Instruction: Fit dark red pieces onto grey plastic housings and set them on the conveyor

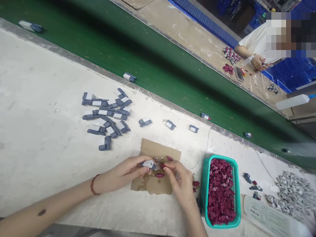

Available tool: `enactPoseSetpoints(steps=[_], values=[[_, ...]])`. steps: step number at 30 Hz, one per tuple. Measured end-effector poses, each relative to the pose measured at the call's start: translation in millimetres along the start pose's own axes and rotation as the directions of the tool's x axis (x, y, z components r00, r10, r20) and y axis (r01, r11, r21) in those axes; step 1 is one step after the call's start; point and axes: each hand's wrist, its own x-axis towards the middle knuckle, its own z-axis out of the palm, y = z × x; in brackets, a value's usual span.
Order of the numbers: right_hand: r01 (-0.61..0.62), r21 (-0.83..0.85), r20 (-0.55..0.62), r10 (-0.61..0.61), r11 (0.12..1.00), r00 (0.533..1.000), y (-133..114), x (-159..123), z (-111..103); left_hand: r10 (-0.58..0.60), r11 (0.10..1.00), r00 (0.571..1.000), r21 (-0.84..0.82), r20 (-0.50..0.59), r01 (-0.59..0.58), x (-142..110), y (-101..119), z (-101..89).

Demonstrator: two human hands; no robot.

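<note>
A: What is being held by the left hand (134, 171)?
B: A blue-and-white piece (148, 164) is being pinched there by the thumb and fingers, above the brown card (161, 148).
A: And by the right hand (181, 181)?
B: A small dark red piece (163, 165) is being pinched by its fingertips, close to the blue-and-white one. Whether the two are touching cannot be told.
A: What can be seen between the hands?
B: A little round thing (157, 166) is seen on the card, and two red bits (160, 175) are seen beside it.
A: What is kept in the green basket (238, 194)?
B: It is filled with lots of red pieces (221, 194), and it is set on the white worktop (49, 98), right of the card.
A: And farther off?
B: A messy bunch of blue-and-white pieces (103, 112) is laid on the left. Three more (170, 124) are lined up near the green belt (160, 65).
</note>
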Motion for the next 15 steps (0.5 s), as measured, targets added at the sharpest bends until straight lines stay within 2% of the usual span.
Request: enactPoseSetpoints(steps=[3,7,10,15], values=[[-0.061,0.192,-0.039,0.070,0.980,0.997,-1.2,-1.3,4.6,0.035,0.994,0.999,0.101,0.016,-0.036,0.8,3.1,-0.1],[-0.071,0.369,-0.043,0.093,0.927,0.995,-4.7,0.0,14.5,0.079,0.976,0.996,0.204,0.027,-0.083,0.8,4.1,0.3],[-0.076,0.390,-0.016,0.089,0.918,0.996,-7.9,2.1,20.3,0.086,0.967,0.995,0.236,0.047,-0.095,0.0,1.2,0.8],[-0.024,0.305,-0.026,0.034,0.952,0.999,-10.3,3.2,26.4,0.085,0.968,0.995,0.232,0.047,-0.094,-0.4,-1.6,1.6]])
